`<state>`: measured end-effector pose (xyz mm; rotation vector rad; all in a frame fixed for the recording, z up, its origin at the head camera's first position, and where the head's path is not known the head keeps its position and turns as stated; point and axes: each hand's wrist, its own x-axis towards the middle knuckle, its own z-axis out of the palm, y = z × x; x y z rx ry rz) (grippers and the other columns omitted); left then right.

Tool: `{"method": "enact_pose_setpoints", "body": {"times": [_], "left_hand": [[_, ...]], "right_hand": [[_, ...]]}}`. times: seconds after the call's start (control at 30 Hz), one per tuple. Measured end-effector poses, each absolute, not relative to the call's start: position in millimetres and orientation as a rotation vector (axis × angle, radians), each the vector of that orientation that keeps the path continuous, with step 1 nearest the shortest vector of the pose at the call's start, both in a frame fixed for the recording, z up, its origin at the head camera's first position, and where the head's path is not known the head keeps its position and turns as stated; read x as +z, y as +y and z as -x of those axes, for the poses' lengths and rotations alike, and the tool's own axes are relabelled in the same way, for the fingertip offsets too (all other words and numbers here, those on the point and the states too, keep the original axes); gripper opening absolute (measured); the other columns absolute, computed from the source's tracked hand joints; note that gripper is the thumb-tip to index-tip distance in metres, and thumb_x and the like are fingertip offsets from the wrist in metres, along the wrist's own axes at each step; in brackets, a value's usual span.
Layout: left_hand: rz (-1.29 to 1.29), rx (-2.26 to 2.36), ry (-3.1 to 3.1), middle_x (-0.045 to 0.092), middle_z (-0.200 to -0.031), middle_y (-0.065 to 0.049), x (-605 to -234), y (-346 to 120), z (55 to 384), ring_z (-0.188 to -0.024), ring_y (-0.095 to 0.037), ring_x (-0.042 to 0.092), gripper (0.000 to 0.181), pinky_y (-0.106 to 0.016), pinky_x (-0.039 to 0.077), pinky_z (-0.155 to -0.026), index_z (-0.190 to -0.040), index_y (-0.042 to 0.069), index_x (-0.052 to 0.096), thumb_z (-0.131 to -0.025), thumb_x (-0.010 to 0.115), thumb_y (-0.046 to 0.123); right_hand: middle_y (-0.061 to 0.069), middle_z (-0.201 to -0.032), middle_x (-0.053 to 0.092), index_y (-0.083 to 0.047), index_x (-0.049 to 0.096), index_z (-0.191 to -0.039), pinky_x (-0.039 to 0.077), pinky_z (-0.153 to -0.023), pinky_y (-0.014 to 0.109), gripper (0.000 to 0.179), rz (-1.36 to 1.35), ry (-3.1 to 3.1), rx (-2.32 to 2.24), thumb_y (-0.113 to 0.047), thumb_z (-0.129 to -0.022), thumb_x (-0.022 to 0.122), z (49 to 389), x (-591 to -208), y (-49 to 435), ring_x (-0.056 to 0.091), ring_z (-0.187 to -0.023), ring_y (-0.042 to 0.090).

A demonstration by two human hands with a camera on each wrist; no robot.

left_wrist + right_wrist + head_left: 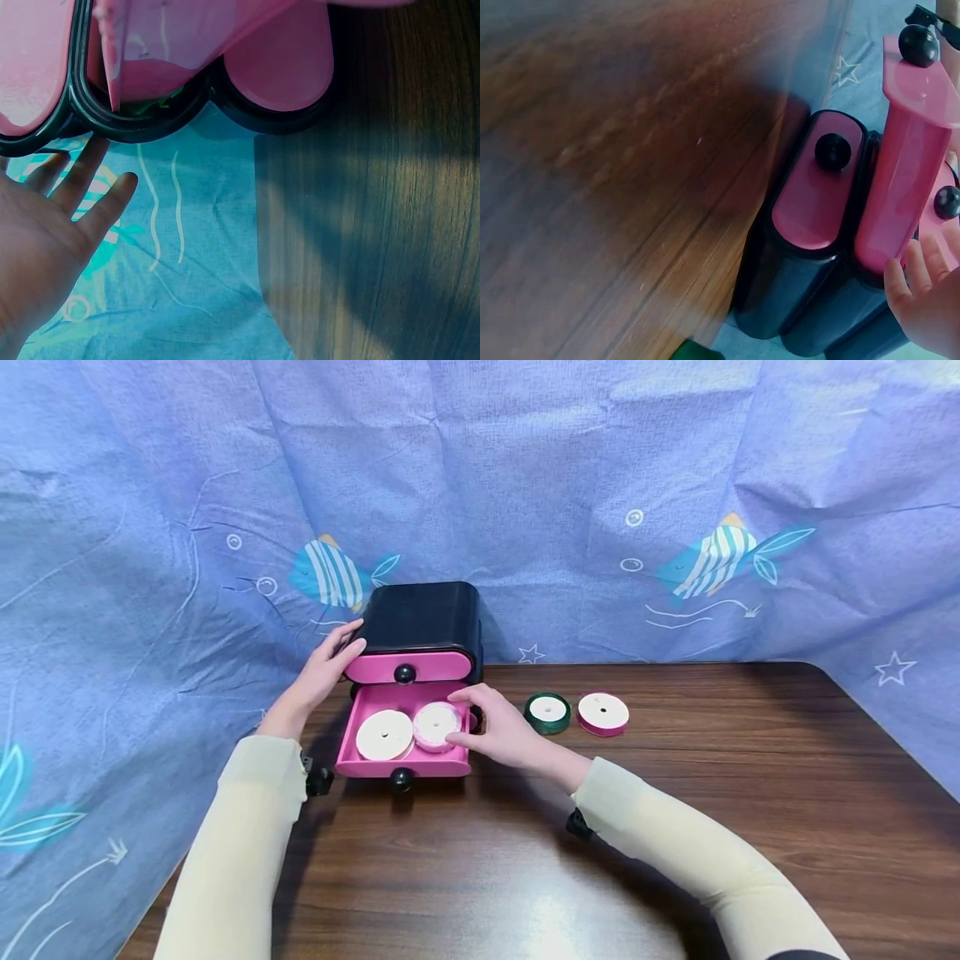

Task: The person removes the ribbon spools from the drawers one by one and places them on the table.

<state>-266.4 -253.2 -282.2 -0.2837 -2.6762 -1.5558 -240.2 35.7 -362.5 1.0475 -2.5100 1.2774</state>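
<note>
A black cabinet [423, 614] with pink drawers stands at the back left of the table. Its middle drawer [365, 768] is pulled out and holds two spools: a white ribbon spool [385, 735] at left and a pink ribbon spool [437, 727] at right. My right hand [498, 727] reaches in from the right, thumb and fingers on either side of the pink spool's rim. With fingers extended, my left hand [322, 672] rests against the cabinet's left side; the left wrist view also shows these spread fingers [109, 206]. The right wrist view hides both spools.
Right of the cabinet, a green ribbon spool [547, 712] and a magenta ribbon spool [603, 713] lie on the wooden table [720, 793]. The top drawer [375, 668] is closed, as is the bottom drawer [806, 214]. A blue fish-print cloth [540, 485] hangs behind.
</note>
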Motion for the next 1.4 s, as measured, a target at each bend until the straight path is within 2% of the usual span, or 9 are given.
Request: {"method": "enact_pose_setpoints", "body": {"times": [0.1, 0.23, 0.33, 0.47, 0.73, 0.87, 1.13, 1.4], "left_hand": [[0.28, -1.558, -2.671, 0.017, -0.158, -0.019, -290.1, -259.7, 276.0, -0.145, -0.032, 0.013, 0.062, -0.058, 0.025, -0.106, -0.155, 0.012, 0.024, -0.101, 0.047, 0.032], [0.278, -1.538, -2.666, 0.018, -0.159, -0.014, -302.8, -268.6, 289.0, -0.145, -0.029, 0.014, 0.064, -0.058, 0.027, -0.104, -0.156, 0.02, 0.024, -0.101, 0.048, 0.039], [0.296, -1.53, -2.65, 0.019, -0.159, -0.013, -307.5, -270.9, 292.7, -0.145, -0.028, 0.015, 0.064, -0.057, 0.027, -0.105, -0.156, 0.021, 0.025, -0.1, 0.048, 0.041], [0.314, -1.522, -2.636, 0.02, -0.159, -0.014, -308.5, -270.6, 293.5, -0.145, -0.027, 0.014, 0.063, -0.055, 0.025, -0.107, -0.156, 0.019, 0.026, -0.1, 0.048, 0.04], [0.307, -1.532, -2.657, 0.019, -0.158, -0.016, -300.6, -265.6, 286.6, -0.145, -0.031, 0.015, 0.063, -0.057, 0.027, -0.104, -0.156, 0.016, 0.024, -0.101, 0.047, 0.038], [0.313, -1.512, -2.641, 0.021, -0.158, -0.015, -308.5, -270.4, 292.9, -0.144, -0.029, 0.017, 0.064, -0.056, 0.028, -0.104, -0.155, 0.019, 0.026, -0.1, 0.047, 0.043], [0.303, -1.488, -2.647, 0.024, -0.157, -0.015, -309.5, -271.4, 293.0, -0.141, -0.03, 0.023, 0.064, -0.051, 0.034, -0.095, -0.155, 0.019, 0.027, -0.1, 0.047, 0.044], [0.298, -1.48, -2.653, 0.024, -0.157, -0.015, -309.0, -269.8, 292.4, -0.141, -0.031, 0.025, 0.064, -0.05, 0.034, -0.093, -0.155, 0.019, 0.027, -0.1, 0.047, 0.044]], "right_hand": [[0.004, -0.12, 0.058, -0.008, 0.059, -0.127, 0.043, -0.095, 0.036, 0.06, -1.071, -2.54, 1.15, -0.032, -0.078, 0.083, 241.2, -363.6, 29.0, 0.05, -0.111, 0.016], [0.0, -0.124, 0.055, -0.012, 0.057, -0.13, 0.045, -0.091, 0.036, 0.066, -1.061, -2.602, 1.03, -0.041, -0.076, 0.082, 242.0, -364.0, 20.8, 0.048, -0.114, 0.014], [0.0, -0.127, 0.054, -0.012, 0.055, -0.134, 0.046, -0.09, 0.038, 0.07, -1.059, -2.643, 0.97, -0.044, -0.077, 0.081, 243.8, -363.3, 16.5, 0.047, -0.117, 0.015], [0.001, -0.132, 0.052, -0.013, 0.051, -0.139, 0.044, -0.094, 0.037, 0.075, -1.064, -2.707, 0.872, -0.048, -0.078, 0.078, 247.8, -362.1, 13.6, 0.045, -0.12, 0.015], [0.004, -0.135, 0.051, -0.012, 0.045, -0.145, 0.042, -0.097, 0.037, 0.085, -1.099, -2.79, 0.672, -0.054, -0.078, 0.075, 253.4, -360.3, 10.6, 0.043, -0.123, 0.016], [0.004, -0.134, 0.052, -0.012, 0.046, -0.145, 0.043, -0.096, 0.037, 0.085, -1.094, -2.817, 0.608, -0.054, -0.078, 0.075, 253.8, -359.3, 8.2, 0.043, -0.122, 0.016], [0.003, -0.132, 0.053, -0.012, 0.05, -0.141, 0.045, -0.092, 0.037, 0.077, -1.076, -2.845, 0.601, -0.05, -0.079, 0.076, 252.9, -358.2, 4.3, 0.043, -0.119, 0.015], [0.003, -0.13, 0.054, -0.012, 0.051, -0.14, 0.046, -0.091, 0.038, 0.075, -1.061, -2.822, 0.625, -0.05, -0.079, 0.074, 251.0, -357.8, 6.0, 0.046, -0.116, 0.016]]}}
